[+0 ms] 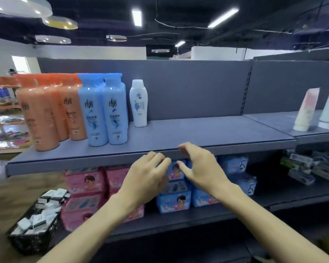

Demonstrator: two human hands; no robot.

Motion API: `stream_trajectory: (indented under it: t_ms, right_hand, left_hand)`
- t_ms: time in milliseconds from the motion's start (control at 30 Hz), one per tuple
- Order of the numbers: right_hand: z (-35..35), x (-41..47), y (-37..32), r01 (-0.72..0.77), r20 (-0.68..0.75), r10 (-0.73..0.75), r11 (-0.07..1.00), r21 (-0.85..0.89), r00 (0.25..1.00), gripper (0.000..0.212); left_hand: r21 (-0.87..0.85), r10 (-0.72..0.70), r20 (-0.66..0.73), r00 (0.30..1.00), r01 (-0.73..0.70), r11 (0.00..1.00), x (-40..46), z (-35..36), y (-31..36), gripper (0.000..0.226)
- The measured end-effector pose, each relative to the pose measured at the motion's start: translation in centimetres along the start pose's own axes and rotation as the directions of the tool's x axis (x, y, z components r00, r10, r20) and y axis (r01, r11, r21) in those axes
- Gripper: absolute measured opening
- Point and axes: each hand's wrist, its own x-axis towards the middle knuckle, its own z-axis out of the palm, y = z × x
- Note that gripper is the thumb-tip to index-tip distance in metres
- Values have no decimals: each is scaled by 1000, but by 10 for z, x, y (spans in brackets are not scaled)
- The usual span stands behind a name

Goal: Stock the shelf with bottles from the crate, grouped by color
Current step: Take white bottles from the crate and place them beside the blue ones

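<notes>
Grey store shelving fills the view, and the top shelf (198, 133) is taken as landmark. At its left end orange bottles (44, 114) are grouped, blue bottles (104, 112) next to them, and one white bottle (138, 103) stands just right of the blue, further back. The crate is not seen. Below the shelf's front edge the left hand (146, 177) and right hand (199, 166) are held with fingers loosely spread, nothing grasped. The bottles are judged rigid, smooth plastic, moderately heavy if full and somewhat slippery; a grasp around the mid-body, below the cap, would likely be best.
</notes>
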Motion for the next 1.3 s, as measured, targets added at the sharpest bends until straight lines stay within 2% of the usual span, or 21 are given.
stream_trajectory:
  t_ms: [200,367,467,567,667,733,800,867,967,1100,1167,1300]
  right_hand:
    - [40,-76,15,-56,91,61,997,-49,994,42]
    - [67,-127,24,-93,144,98,995,-40,985,44]
    - [87,-160,33,-142,185,148,989,-47,971,46]
    - [113,-197,43,-207,268,207,978,-31,941,45]
    - [143,-237,55,-276,391,274,960,-54,879,43]
    - [164,-265,63,-349,475,343,934,-79,810,37]
    - [188,-294,71,-410,561,400,905,-115,725,30]
    - [219,-326,79,-410,662,422,893,-186,620,27]
    - [270,-378,93,-391,757,420,890,-234,500,34]
    - [325,-433,108,-324,833,430,889,-324,347,49]
    - [348,-453,112,-283,835,423,899,-335,353,47]
    - [380,-475,117,-219,792,396,918,-330,464,53]
  left_hand:
    - [-77,-53,112,992,62,995,-62,23,36,27]
    - [-125,-118,184,976,143,982,-100,40,64,25]
    - [-166,-177,245,953,221,961,-128,56,81,23]
    - [-219,-236,365,901,329,918,-164,73,105,24]
    - [-241,-250,525,813,424,873,-209,92,132,23]
    - [-218,-244,636,733,473,853,-245,107,149,21]
    - [-163,-240,744,623,518,840,-282,126,167,15]
    - [-95,-218,850,480,546,832,-317,143,185,25]
    - [-18,-206,925,319,579,815,-362,167,207,37]
    - [67,-235,957,173,652,755,-403,190,229,41]
    - [93,-225,967,117,661,745,-422,202,238,48]
    - [89,-152,987,60,587,805,-453,223,244,55]
